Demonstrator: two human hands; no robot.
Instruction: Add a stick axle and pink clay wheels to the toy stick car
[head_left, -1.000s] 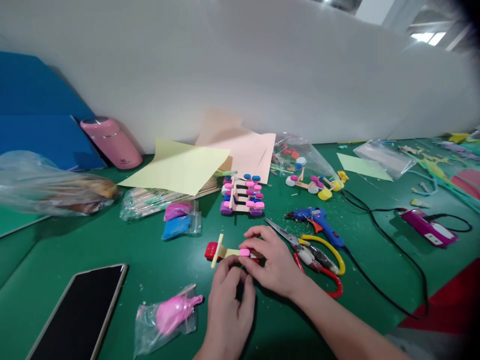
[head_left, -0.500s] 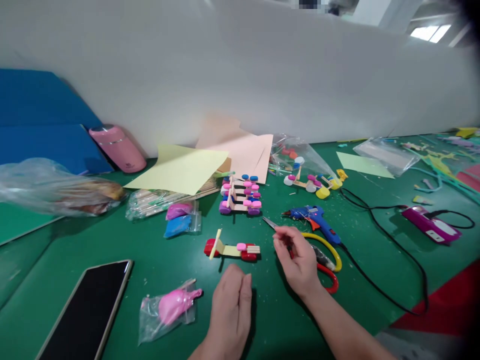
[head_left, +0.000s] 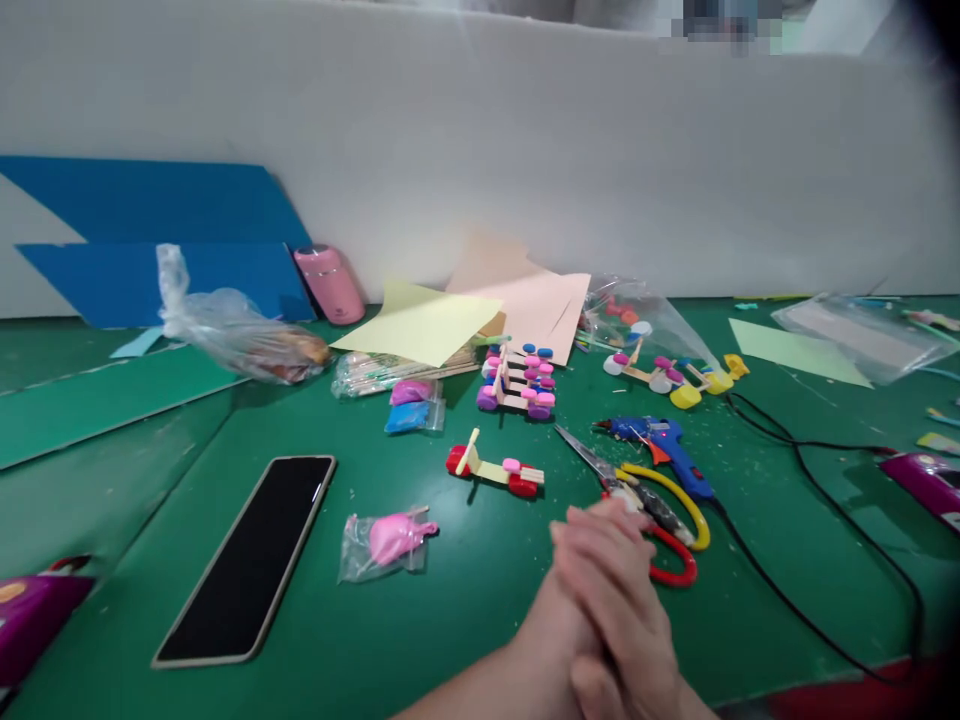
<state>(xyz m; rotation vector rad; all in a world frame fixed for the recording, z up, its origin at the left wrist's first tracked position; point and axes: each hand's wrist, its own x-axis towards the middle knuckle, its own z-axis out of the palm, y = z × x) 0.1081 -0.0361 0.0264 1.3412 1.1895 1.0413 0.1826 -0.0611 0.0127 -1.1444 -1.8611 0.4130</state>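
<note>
In front of the scissors [head_left: 660,510], my left hand [head_left: 555,615] and my right hand [head_left: 626,590] are pressed together, the right fingers folded over the left hand. Anything between the palms is hidden. The scissors, with one yellow and one red handle, lie just beyond them, blades pointing away to the left. Left of my hands stands a small toy scooter [head_left: 491,470] with red wheels, a pale stick body and a pink seat. A clear bag of pink clay [head_left: 394,538] lies nearer to me, on the left.
A blue glue gun [head_left: 660,440] trails a black cable on the right. Several finished toy scooters [head_left: 517,385] stand in a row behind. A phone [head_left: 251,560], bags of purple and blue clay [head_left: 412,405], paper sheets [head_left: 420,320] and a pink bottle [head_left: 330,285] lie leftward and behind.
My hands, apart before, have come together, the left one having moved right. The view has turned left, so a purple device now shows at the lower left. The toy scooter stays put.
</note>
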